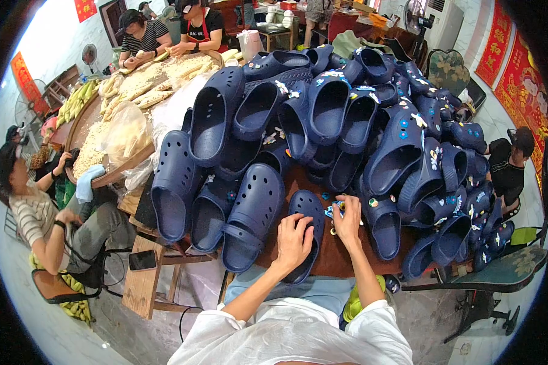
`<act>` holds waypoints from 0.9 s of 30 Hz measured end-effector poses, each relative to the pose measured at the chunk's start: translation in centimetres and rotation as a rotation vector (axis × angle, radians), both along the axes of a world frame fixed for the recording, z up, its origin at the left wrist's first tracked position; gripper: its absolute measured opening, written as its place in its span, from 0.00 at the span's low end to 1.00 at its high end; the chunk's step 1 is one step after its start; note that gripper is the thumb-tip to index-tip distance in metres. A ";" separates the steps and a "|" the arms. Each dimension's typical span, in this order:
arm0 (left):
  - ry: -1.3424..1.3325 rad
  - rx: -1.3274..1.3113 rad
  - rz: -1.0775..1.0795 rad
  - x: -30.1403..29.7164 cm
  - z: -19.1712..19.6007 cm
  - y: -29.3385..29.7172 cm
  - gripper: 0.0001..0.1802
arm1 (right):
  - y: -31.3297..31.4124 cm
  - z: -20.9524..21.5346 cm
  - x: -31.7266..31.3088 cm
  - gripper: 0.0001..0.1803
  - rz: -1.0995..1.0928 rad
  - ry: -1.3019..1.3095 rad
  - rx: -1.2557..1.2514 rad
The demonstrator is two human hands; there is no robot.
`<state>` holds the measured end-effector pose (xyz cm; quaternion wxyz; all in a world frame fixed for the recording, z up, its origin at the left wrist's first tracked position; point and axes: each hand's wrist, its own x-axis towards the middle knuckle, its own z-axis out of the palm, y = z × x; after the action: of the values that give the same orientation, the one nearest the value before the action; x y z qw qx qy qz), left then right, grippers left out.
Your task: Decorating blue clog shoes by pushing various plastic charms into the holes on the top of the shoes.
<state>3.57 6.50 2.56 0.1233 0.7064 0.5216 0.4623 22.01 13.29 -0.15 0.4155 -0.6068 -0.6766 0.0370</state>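
Two bare hands reach over the brown tabletop (341, 263). I see the left hand (295, 243) half open, fingers curved and resting on a navy clog (305, 204) at the near edge. Just right of it, the right hand (347, 222) bends its fingers over small colourful charms (330, 212); whether it pinches one, I can't tell. Far left, a round tray (126, 166) holds corn kernels (91, 143).

You have bright, even light, with the upper left wall (49, 35) washed nearly white. Lines bow toward your blackened rim, and distant people (145, 38) look softer than central clogs (260, 196).
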 end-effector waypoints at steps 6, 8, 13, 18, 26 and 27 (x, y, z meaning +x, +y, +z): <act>-0.076 0.014 -0.010 -0.3 0.0 -0.2 0.14 | -3.8 1.7 -1.3 0.10 0.229 0.170 -0.165; -0.129 -0.009 -0.028 -0.2 -0.1 -0.3 0.15 | -5.3 2.6 -1.8 0.12 0.251 0.237 -0.233; -0.156 -0.067 -0.014 -1.0 -0.3 -1.8 0.18 | -8.9 2.3 -3.2 0.26 0.333 0.200 -0.269; -0.187 -0.067 -0.036 -1.8 0.4 -3.2 0.21 | -10.9 0.7 -4.4 0.34 0.345 0.111 -0.254; -0.231 0.088 0.169 -5.5 3.7 -6.1 0.17 | -11.1 0.1 -6.0 0.34 0.249 0.103 -0.262; -0.232 0.112 0.177 -6.3 3.3 -6.1 0.16 | -10.9 -0.1 -6.0 0.32 0.254 0.101 -0.234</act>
<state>-2.69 0.35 5.83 0.1019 0.6055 0.5375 0.5780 16.00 2.40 -0.25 0.3676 -0.5581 -0.7171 0.1978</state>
